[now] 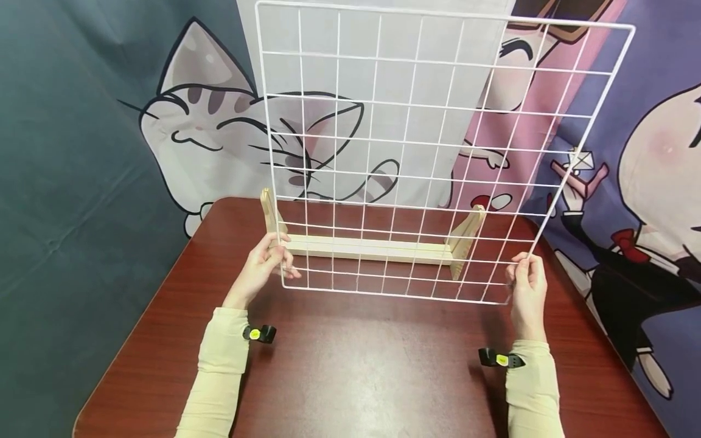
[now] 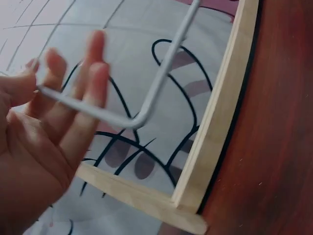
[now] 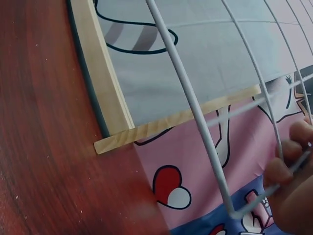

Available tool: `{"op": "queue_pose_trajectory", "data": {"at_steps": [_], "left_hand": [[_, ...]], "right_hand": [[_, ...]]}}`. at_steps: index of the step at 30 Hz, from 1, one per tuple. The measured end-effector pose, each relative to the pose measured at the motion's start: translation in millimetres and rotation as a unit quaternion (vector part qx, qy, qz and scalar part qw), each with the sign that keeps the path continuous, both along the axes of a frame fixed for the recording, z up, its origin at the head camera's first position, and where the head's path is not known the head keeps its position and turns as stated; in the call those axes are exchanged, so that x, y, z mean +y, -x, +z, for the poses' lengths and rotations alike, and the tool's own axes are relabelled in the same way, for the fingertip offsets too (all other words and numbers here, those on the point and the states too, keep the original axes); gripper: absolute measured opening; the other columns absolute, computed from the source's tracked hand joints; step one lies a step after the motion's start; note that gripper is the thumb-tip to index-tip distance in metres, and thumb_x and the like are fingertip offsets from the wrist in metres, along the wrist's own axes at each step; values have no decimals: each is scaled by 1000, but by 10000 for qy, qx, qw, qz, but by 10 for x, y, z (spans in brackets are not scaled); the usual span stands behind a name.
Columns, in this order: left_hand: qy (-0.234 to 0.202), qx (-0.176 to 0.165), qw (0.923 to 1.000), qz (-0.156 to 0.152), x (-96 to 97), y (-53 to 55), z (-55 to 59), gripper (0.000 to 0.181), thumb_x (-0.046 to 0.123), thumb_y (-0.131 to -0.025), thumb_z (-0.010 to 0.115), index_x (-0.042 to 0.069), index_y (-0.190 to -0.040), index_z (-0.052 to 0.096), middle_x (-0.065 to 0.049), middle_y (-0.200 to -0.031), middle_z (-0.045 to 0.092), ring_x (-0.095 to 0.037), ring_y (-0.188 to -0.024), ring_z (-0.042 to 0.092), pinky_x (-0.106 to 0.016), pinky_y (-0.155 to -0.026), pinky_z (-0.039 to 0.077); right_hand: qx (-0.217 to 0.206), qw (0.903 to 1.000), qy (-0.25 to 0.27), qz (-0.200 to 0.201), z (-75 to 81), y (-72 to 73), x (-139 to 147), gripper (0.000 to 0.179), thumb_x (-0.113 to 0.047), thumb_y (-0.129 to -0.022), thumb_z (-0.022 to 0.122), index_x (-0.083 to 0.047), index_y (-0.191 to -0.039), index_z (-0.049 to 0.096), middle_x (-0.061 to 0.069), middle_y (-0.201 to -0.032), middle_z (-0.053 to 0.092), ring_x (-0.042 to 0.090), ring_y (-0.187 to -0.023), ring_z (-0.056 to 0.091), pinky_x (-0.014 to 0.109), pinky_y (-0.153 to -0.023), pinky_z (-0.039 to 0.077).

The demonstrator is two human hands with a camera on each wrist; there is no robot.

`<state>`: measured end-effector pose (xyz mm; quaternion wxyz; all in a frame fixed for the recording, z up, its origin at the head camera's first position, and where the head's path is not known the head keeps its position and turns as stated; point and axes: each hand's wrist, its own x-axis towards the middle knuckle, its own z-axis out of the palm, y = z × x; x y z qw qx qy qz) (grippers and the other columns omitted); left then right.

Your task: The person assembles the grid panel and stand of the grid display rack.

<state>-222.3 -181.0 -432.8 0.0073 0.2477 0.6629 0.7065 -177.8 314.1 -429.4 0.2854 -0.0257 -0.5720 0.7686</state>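
Pale sleeves (image 1: pixel 216 365) at the head view's bottom lead to the left hand (image 1: pixel 266 261) and right hand (image 1: pixel 529 292), each pinching a side of the white grid (image 1: pixel 405 142), upper centre. Only the wrist views show the dark strip (image 3: pixel 88 73) edging the wooden stand (image 1: pixel 367 248).

Reddish-brown table (image 1: pixel 306 371), glossy glare (image 1: pixel 378 380) toward six o'clock. Teal-grey cloth (image 1: pixel 71 152) at nine; printed cartoon cat (image 1: pixel 181 164) at ten; purple cloth (image 1: pixel 619 109) at two.
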Motion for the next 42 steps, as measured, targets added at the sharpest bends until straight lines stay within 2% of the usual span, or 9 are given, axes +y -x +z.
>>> {"op": "queue_pose_trajectory", "data": {"at_steps": [5,9,14,20,22,26,30,34,42], "left_hand": [[460,-77,9985,273,30,6,28,22,9,-102,45,-3,-121,43,-15,-80,60,-24,-79,73,-50,-69,59],[407,-92,9967,694,64,20,12,22,9,-101,47,-3,-120,46,-15,-78,60,-20,-73,70,-46,-68,60],[25,-90,9937,1121,98,32,36,21,6,-101,46,-7,-117,46,-1,-69,59,-15,-58,60,-24,-58,53],[-394,139,9897,1367,114,80,143,21,5,-101,44,-13,-112,42,2,-62,50,-14,-51,44,-19,-45,34],[-547,234,9885,1393,104,99,172,22,6,-102,44,-13,-111,41,2,-62,48,-13,-51,41,-20,-45,34],[-904,405,9832,1532,76,140,212,11,10,-101,48,-1,-102,50,2,-60,45,-14,-52,37,-23,-48,33],[-1130,528,9784,1649,59,206,236,7,8,-100,49,12,-96,54,2,-59,44,-13,-51,37,-27,-49,28],[-1089,613,9772,1717,62,295,252,6,5,-100,48,6,-97,52,4,-60,44,-9,-55,40,-24,-52,30],[-1189,706,9713,1934,68,394,332,7,7,-99,49,8,-94,52,3,-58,45,-9,-55,41,-23,-53,30]], "right_hand": [[494,9965,510,-447,-1,62,-23,18,-19,-99,52,-7,-86,54,-2,-57,38,8,-47,29,28,-52,7],[904,9902,875,-610,0,122,-70,19,-16,-97,56,-5,-81,57,-1,-53,38,7,-43,29,24,-48,8],[1307,9849,1048,-440,17,180,-108,19,-12,-98,54,-3,-80,56,-3,-50,35,7,-41,21,23,-46,5],[1548,9837,886,240,92,236,-100,17,-14,-99,49,-2,-88,52,0,-53,30,13,-48,15,23,-46,5],[1527,9839,660,646,119,248,-76,16,-15,-100,46,-2,-91,50,0,-54,27,15,-49,14,24,-46,5],[1287,9803,66,1497,158,271,-14,17,-15,-103,39,-3,-96,48,3,-58,25,19,-52,16,28,-48,6],[1011,9746,-393,1959,183,300,13,18,-19,-104,35,-5,-100,46,4,-64,29,21,-56,18,32,-52,9],[847,9781,-489,1838,223,344,-29,20,-25,-102,38,-7,-98,46,2,-63,28,21,-56,16,32,-54,8],[416,9906,-494,1205,354,427,-129,28,-34,-100,43,-9,-87,48,-1,-60,29,19,-53,15,33,-55,6]]}}
